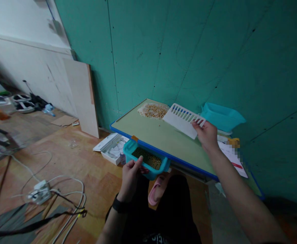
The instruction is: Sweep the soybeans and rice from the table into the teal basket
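My left hand grips the near rim of a turquoise plastic bin, held against the table's front edge. Inside it lie small dark green beans and, toward the right, yellowish beans. My right hand pinches the right end of a flat white plastic plate with a row of slots, tilted above the table. Beyond the plate's left end, a pile of tan beans or kernels lies on the light green tabletop.
A second turquoise bin stands at the table's back right, near a printed sheet. Behind the table rises a green wall. An open white box sits on the floor. A power strip with loose cables lies at left.
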`<state>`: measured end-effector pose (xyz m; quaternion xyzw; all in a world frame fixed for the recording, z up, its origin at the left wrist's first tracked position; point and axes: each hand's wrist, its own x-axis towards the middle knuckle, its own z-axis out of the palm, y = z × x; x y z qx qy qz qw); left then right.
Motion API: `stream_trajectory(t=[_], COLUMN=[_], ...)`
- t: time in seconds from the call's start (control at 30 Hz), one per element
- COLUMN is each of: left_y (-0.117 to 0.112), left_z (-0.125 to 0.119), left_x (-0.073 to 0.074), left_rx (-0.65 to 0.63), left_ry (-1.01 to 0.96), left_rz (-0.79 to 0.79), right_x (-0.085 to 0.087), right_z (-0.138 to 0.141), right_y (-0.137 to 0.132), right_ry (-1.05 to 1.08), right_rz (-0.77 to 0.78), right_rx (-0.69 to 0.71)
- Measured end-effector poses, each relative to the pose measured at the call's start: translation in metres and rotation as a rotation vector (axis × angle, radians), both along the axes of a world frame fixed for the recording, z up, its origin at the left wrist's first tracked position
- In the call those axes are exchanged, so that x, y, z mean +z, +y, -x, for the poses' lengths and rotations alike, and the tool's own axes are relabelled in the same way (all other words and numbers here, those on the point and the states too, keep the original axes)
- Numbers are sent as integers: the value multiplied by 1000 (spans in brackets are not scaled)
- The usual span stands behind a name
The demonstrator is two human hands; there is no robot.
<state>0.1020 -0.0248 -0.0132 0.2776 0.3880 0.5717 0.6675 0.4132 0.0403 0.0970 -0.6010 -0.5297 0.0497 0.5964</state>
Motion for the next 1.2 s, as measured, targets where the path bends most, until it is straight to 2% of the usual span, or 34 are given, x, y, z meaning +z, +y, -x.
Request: stream_trajectory(t=[0.1,0.23,0.4,0.8,0.97,1.2], left_y=[-2,-6,-11,-13,-14,-14], left_z=[-1,0,1,2,1,1], left_x=[-3,-5,-8,-8,-9,-12], left_rx=[0,5,5,7,6,7], left_ry=[17,42,50,35,40,32], left_rz=[-10,-11,7,-2,-5,1], right_x=[-6,-22,-31,-26,-23,-29], right_z=[-34,-52,-55,-47,-42,-49], right_y=[35,49,49,46,44,49], right_ry=[-87,-127,-122,-11,-17,16], right_rz=[13,49,67,85,39,76], right_rx=[-185,-219,-197,-54,-64,-57])
